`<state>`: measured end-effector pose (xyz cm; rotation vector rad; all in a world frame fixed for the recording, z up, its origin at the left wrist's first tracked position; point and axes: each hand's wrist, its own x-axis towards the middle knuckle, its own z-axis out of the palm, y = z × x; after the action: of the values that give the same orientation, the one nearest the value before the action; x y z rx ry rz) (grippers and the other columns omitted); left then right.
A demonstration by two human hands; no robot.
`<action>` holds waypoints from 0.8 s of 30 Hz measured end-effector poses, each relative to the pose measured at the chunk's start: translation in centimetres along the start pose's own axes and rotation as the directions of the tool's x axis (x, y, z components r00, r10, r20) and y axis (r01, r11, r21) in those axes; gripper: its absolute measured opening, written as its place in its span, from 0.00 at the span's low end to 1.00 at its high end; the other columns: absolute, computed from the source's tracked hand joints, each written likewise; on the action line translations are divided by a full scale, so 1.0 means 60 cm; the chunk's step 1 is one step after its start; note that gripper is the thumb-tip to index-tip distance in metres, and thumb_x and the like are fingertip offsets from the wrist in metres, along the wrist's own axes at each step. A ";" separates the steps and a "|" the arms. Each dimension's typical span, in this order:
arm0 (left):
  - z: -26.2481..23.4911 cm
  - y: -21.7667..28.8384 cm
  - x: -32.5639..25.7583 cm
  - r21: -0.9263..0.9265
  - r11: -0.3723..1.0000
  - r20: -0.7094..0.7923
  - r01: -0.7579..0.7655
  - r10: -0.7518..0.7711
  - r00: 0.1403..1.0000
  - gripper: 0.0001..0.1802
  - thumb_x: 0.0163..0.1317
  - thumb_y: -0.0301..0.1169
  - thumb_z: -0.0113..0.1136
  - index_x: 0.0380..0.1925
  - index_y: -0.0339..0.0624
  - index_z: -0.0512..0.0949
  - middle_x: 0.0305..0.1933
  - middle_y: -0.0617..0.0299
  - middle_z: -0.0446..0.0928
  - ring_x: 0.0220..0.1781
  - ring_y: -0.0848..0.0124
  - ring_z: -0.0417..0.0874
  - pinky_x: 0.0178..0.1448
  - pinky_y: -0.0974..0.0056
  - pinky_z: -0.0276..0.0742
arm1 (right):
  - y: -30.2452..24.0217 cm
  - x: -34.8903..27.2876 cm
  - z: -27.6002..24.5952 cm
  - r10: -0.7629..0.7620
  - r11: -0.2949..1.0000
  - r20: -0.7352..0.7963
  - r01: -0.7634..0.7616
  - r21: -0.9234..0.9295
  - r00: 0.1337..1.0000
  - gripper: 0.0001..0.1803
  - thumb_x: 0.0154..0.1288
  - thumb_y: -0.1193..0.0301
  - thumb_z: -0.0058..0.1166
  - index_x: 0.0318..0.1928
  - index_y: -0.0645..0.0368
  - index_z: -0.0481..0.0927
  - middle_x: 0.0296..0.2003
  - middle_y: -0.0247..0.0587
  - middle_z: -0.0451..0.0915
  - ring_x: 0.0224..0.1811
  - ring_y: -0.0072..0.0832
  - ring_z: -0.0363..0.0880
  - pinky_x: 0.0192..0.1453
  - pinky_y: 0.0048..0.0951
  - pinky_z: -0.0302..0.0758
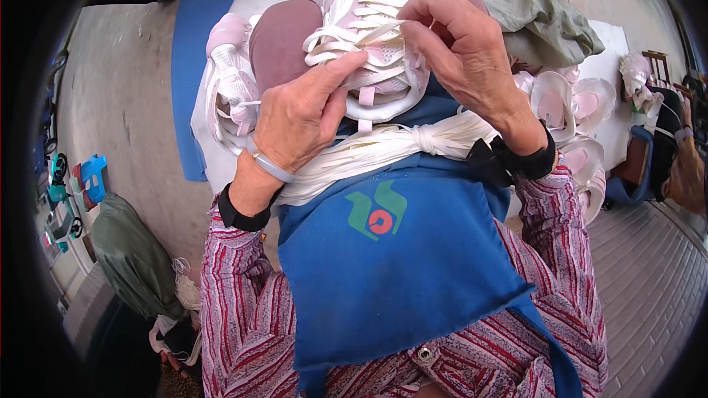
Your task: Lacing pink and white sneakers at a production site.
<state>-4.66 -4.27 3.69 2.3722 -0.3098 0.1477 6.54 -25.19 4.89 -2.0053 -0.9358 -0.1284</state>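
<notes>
A white and pale pink sneaker (369, 99) lies between my knees, its toe away from me and its heel opening near me. White flat shoelaces (354, 37) criss-cross its front, with loose loops on the left. My right hand (461, 48) pinches a lace between thumb and forefinger at the right side of the lacing. My left hand (299, 114) is bent over the left side, forefinger pressed on the laces; its other fingers are partly hidden. Just below the sneaker, a tied bundle of white laces (332, 158) lies across my blue apron (398, 273).
More white and pink sneakers lie at the left (230, 81) and in a pile at the right (553, 103) on pale sheeting. A grey-green cloth (501, 0) is heaped at the far right. Another person's arm (687, 169) shows at the right edge.
</notes>
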 end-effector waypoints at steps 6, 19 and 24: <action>-0.017 0.000 -0.004 -0.218 0.970 -0.076 0.108 -0.127 0.989 0.18 0.63 0.19 0.60 0.53 0.42 0.80 0.25 0.70 0.70 0.25 0.80 0.68 0.32 0.74 0.68 | -0.008 0.009 -0.012 0.215 0.890 0.225 -0.285 0.356 0.950 0.07 0.65 0.76 0.58 0.43 0.61 0.83 0.31 0.33 0.80 0.27 0.17 0.78 0.31 0.23 0.75; -0.015 0.002 0.005 -0.231 0.943 0.023 0.241 -0.242 0.970 0.20 0.61 0.21 0.62 0.53 0.49 0.80 0.29 0.61 0.80 0.24 0.71 0.78 0.30 0.68 0.74 | 0.021 -0.053 -0.020 0.166 0.986 0.135 -0.161 -0.045 0.977 0.10 0.58 0.79 0.61 0.42 0.58 0.83 0.41 0.37 0.78 0.27 0.24 0.79 0.33 0.26 0.77; 0.002 -0.008 -0.003 -0.004 1.000 0.002 0.005 -0.005 1.000 0.25 0.61 0.23 0.61 0.59 0.53 0.77 0.40 0.56 0.85 0.37 0.55 0.87 0.37 0.58 0.82 | 0.031 -0.052 -0.011 -0.002 0.996 0.048 0.006 -0.087 0.999 0.09 0.58 0.80 0.60 0.41 0.59 0.81 0.41 0.41 0.78 0.35 0.38 0.81 0.38 0.32 0.79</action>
<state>-4.69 -3.98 3.28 2.3688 -0.3047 0.1421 5.71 -28.05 2.70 -2.0950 -0.9794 -0.1260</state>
